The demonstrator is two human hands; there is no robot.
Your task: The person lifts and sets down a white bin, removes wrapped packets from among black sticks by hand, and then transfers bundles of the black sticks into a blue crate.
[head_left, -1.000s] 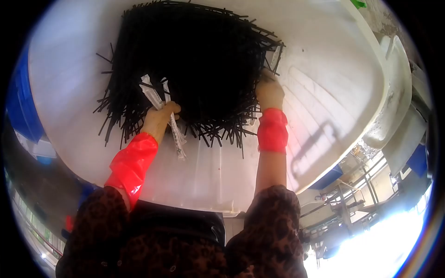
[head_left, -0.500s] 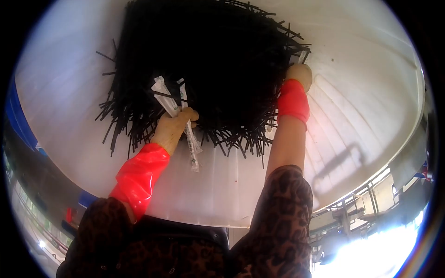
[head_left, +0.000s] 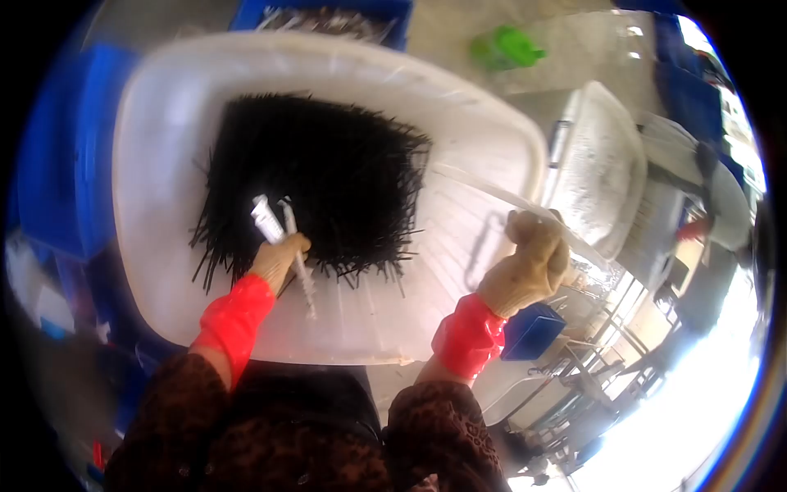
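My left hand point(head_left: 277, 259), in a beige glove with a red cuff, is closed around crumpled white printed strips point(head_left: 266, 218). They look like paper or plastic wrapping and stick out above and below the fist. Beneath it lies a large pile of thin black sticks point(head_left: 320, 176) inside a big white tub point(head_left: 135, 271). My right hand point(head_left: 531, 266), gloved the same way, is raised at the tub's right side. Its fingers are closed on a long, thin whitish strip point(head_left: 484, 187), which is blurred and stretches from over the tub past the hand.
Blue bins point(head_left: 61, 156) stand to the left. Another blue crate point(head_left: 393, 18) with mixed pieces sits beyond the tub. A bright green object point(head_left: 512, 47) lies on the floor. White tubs point(head_left: 602, 176) and a small blue box point(head_left: 533, 332) are at the right.
My right hand has moved from the pile's right edge out to the tub's right rim, with a strip trailing. The view has widened; my left hand still grips the white strips.
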